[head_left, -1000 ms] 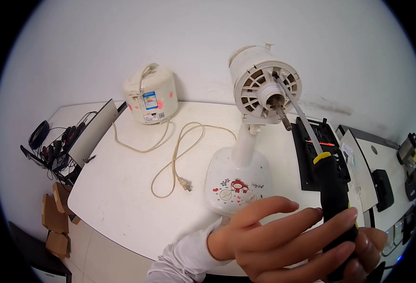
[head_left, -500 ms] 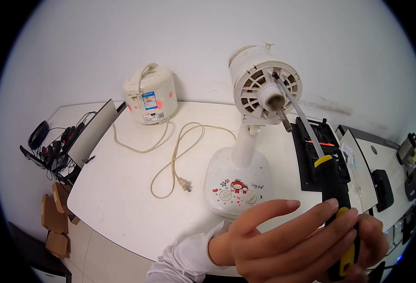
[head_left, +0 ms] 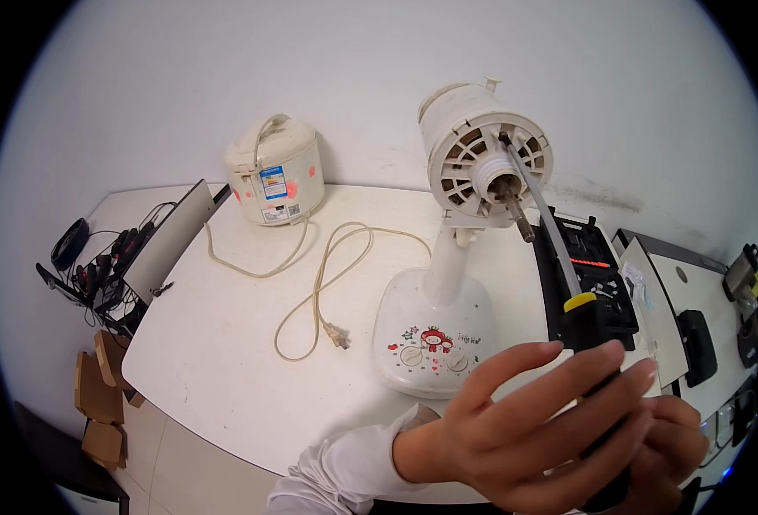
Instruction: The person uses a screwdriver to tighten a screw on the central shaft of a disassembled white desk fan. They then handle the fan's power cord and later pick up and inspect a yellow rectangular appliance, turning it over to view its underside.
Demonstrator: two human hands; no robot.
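A white fan (head_left: 465,116), its blades and cage off, stands on the table with a metal shaft poking out of its front hub. A long screwdriver (head_left: 580,302) with a black and yellow handle slants up to it. The screwdriver's tip sits at an opening in the vented front plate, above the hub. My right hand (head_left: 678,442) is closed round the handle's far side, partly hidden. Across the same handle lie the bent fingers of my left hand (head_left: 521,421), its index finger lifted a little away. The lower handle is mostly covered by both hands.
A cream rice cooker (head_left: 272,172) stands at the back left, its cord on the white table (head_left: 224,343). The fan's cord with plug (head_left: 338,336) loops left of the base. An open black tool case (head_left: 589,240) lies at the right. Cardboard boxes (head_left: 100,395) are on the floor.
The screwdriver handle has turned and shifted slightly left and down, its tip staying at the same opening. My left hand has moved slightly right. The fan head has tilted a little.
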